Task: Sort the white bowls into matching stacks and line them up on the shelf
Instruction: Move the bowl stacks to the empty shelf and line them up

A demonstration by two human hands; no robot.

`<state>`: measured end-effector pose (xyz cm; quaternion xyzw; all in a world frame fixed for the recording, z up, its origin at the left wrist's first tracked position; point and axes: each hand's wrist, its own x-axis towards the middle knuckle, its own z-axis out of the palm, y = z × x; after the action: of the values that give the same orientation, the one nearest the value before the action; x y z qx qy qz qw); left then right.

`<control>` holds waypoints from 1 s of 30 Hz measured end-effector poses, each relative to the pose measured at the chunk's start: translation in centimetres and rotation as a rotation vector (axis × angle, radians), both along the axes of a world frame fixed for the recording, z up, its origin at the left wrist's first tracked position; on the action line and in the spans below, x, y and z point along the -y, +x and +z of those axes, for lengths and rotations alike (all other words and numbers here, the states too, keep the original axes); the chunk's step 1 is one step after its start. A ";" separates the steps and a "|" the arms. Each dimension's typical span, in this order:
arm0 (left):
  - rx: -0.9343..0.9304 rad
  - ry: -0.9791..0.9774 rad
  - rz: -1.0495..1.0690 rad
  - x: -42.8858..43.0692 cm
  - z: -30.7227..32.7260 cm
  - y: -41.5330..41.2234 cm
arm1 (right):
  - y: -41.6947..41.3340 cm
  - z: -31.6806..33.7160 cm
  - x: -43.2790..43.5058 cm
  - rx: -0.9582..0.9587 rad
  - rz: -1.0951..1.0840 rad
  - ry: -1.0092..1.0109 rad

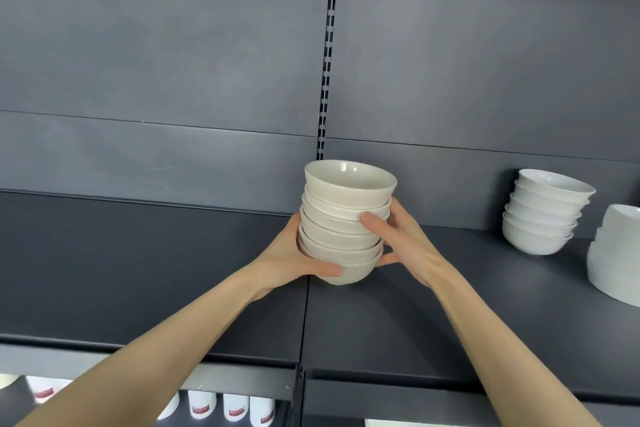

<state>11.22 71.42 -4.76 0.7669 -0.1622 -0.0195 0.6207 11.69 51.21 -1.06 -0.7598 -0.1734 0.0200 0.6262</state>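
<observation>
Between curled fingers (pixel 372 221) of the left hand (pixel 291 258) and right hand (pixel 403 239), a stack of glossy, round cream bowls (pixel 346 191) is gripped, seemingly just touching the matte dark shelf (pixel 156 270). At three o'clock, a whiter stack (pixel 543 215) is already set down, a larger stack (pixel 616 260) beyond it; lining-up is judged unfinished.

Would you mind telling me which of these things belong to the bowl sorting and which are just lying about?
Job: held bowl stack, left hand, right hand, white bowl stack, bigger bowls, shelf.
Lying about: red-labelled containers below.
</observation>
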 end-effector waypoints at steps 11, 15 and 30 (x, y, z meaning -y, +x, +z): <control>0.044 0.028 0.178 -5.0 2.9 -3.9 | -1.8 3.1 -4.7 0.025 0.114 0.040; 0.088 0.010 0.237 -8.4 4.3 -6.3 | -2.8 4.7 -8.5 0.050 0.151 0.026; 0.157 -0.014 0.417 -31.9 4.4 -19.3 | -11.0 4.3 -33.9 0.065 0.342 0.022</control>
<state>-8.03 103.36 -0.32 0.7785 -0.0479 0.1702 0.6022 0.70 85.07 3.27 -0.7127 -0.3205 0.0998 0.6159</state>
